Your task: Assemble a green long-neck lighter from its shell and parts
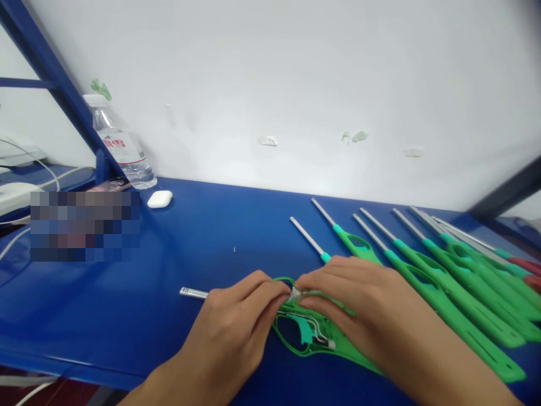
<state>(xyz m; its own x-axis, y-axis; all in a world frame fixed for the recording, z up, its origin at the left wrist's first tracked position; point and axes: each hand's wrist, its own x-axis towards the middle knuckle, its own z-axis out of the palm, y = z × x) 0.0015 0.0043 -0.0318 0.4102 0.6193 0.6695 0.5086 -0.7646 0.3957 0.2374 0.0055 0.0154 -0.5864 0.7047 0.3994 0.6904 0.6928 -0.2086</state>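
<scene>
An opened green lighter body lies on the blue table, its inner wires and teal trigger showing. A metal tube sticks out to the left from under my left hand. That hand is closed, its fingertips pinching at a small whitish piece above the lighter body. From the right, my right hand pinches at the same piece, fingers pressed together. The fingertips of both hands nearly meet and partly hide the piece. Part of the lighter is covered by my hands.
Several green long-necked lighters lie side by side at the right, some with red parts beyond. A tiny metal pin rests on the blue table. At the back left are a water bottle and a white case.
</scene>
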